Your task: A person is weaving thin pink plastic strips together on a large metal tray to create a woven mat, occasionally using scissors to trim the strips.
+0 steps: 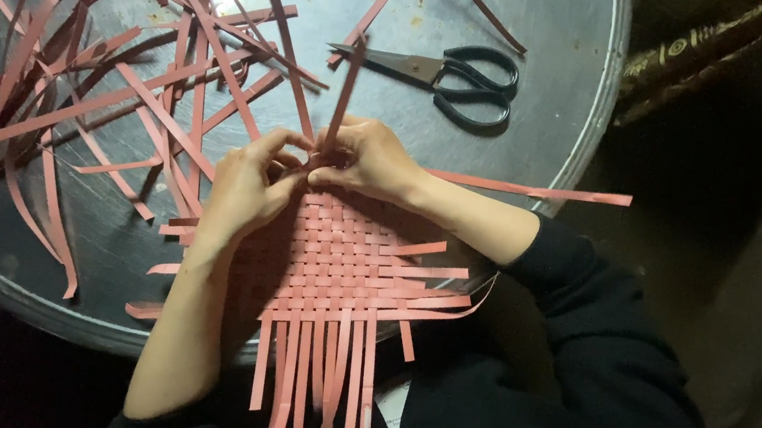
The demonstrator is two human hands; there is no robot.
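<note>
Now | both hands (309,177) pinch strip (346,86) | woven mat (346,267) below

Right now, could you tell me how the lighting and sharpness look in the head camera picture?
In the head view, light falls from the top, leaving glare on the round metal table; the loose pink strips cast hard shadows; the woven mat, left hand, right hand and scissors look reasonably sharp; the surroundings beyond the table rim sink into darkness.
</note>
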